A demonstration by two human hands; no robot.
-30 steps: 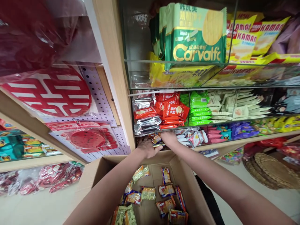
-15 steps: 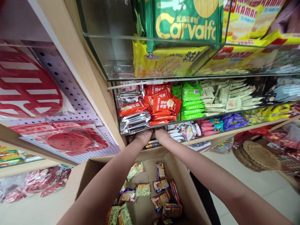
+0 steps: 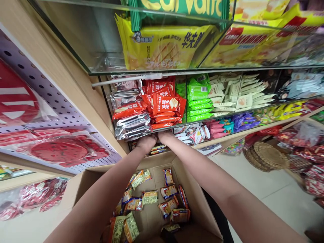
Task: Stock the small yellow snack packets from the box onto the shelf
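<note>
Both my arms reach over an open cardboard box (image 3: 197,202) into the lowest shelf compartment. My left hand (image 3: 146,141) and my right hand (image 3: 165,136) sit side by side at the compartment's mouth, their fingers hidden inside under the glass shelf. Small snack packets (image 3: 158,149) lie in the compartment just below my hands. Several similar orange, yellow and green packets (image 3: 152,197) lie scattered on the box bottom.
Above my hands a glass shelf holds silver packs (image 3: 133,125), red packs (image 3: 164,104) and green packs (image 3: 199,101). Yellow biscuit bags (image 3: 162,47) fill the shelf higher up. A pegboard with red decorations (image 3: 58,150) stands left. Woven baskets (image 3: 268,155) sit on the floor right.
My hands have pushed further into the lowest compartment, and the packets seen in them a second ago are out of sight. The view has tilted downward, showing more of the box.
</note>
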